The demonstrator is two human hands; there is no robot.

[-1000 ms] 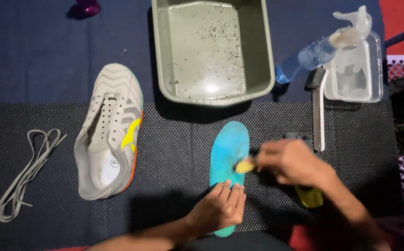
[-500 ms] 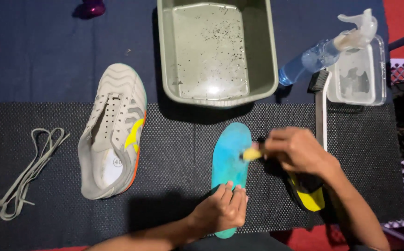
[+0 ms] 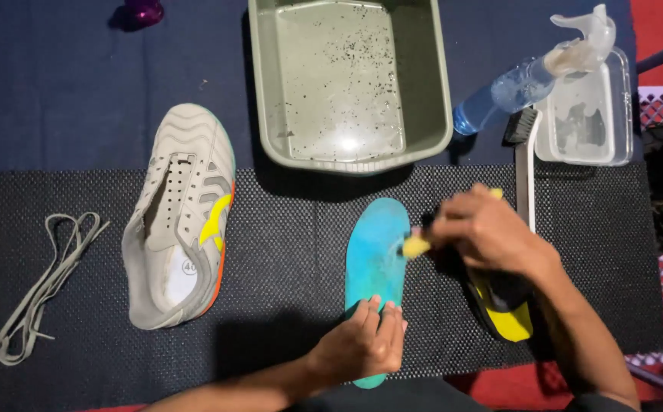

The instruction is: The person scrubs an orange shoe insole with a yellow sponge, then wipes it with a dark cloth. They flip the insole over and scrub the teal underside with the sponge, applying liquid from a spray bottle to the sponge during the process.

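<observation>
A turquoise insole [image 3: 374, 255] lies lengthwise on the black mesh mat [image 3: 285, 252]. My left hand [image 3: 362, 343] presses flat on its near end, fingers spread over it. My right hand [image 3: 480, 229] is closed around a small yellow brush [image 3: 415, 246], whose tip touches the insole's right edge near the middle. A second, dark and yellow insole [image 3: 507, 309] lies partly hidden under my right wrist.
A grey shoe [image 3: 183, 217] without laces lies at left, its grey laces [image 3: 45, 286] further left. A grey basin [image 3: 346, 80] with speckled water stands behind. At right are a spray bottle [image 3: 533, 72], a clear tub [image 3: 587, 114] and a long-handled brush [image 3: 524, 160].
My right hand with the yellow brush has slid up along the insole's right side, away from me. My left hand stays pressed on the near end.
</observation>
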